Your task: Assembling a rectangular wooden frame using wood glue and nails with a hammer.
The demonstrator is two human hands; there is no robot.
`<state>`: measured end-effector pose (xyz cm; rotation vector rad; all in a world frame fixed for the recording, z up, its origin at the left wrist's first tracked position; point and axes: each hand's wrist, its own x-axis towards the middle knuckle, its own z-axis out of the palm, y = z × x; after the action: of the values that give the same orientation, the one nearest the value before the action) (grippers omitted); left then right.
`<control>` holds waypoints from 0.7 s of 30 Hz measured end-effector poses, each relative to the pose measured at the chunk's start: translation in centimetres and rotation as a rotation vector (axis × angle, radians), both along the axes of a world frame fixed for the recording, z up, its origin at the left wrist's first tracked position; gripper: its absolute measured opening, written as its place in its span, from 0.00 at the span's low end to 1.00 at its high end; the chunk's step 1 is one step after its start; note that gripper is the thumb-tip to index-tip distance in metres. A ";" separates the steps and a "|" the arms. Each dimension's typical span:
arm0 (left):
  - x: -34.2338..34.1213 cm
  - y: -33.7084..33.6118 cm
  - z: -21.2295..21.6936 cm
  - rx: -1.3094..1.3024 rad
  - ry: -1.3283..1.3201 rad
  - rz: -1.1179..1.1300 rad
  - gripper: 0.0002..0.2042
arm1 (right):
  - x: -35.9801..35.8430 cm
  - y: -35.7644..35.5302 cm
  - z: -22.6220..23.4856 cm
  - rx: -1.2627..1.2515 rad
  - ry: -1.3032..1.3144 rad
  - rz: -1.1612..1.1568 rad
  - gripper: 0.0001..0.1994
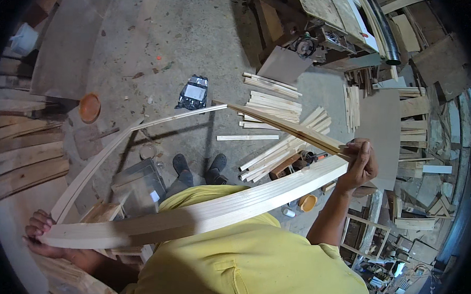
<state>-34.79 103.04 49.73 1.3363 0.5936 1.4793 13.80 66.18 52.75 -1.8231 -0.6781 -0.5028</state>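
Observation:
My right hand (358, 168) grips one end of a long pale wooden slat (211, 211) that runs across my chest, together with the end of a thinner slat (283, 125) pointing away to the upper left. My left hand (38, 232) holds the other end of the long slat, low at the left, where a third narrow strip (95, 164) also starts and arcs up toward the middle. My yellow shirt (246, 263) fills the lower centre, and my dark shoes (200, 166) stand on the concrete floor below.
A scattered pile of cut wooden strips (278, 128) lies on the floor ahead. A woodworking machine (324, 30) with a black hose stands at the top right. Planks (19, 153) are stacked at the left, near an orange bowl (89, 107). Boards and frames crowd the right side.

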 end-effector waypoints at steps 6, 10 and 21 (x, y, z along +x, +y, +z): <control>-0.5 0.3 -0.4 0.006 -0.038 -0.049 0.18 | 0.3 -0.1 -0.3 0.018 -0.133 -0.051 0.13; -0.1 0.6 -0.3 0.036 -0.033 -0.049 0.19 | 0.5 0.0 -0.6 0.089 -0.113 -0.042 0.10; 4.1 1.0 2.3 -0.126 -0.137 0.322 0.16 | 1.3 1.6 -0.3 0.137 0.136 -0.053 0.12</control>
<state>-30.69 104.05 52.03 1.0669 0.8270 1.7452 15.14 67.77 52.46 -1.7325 -0.4918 -0.4444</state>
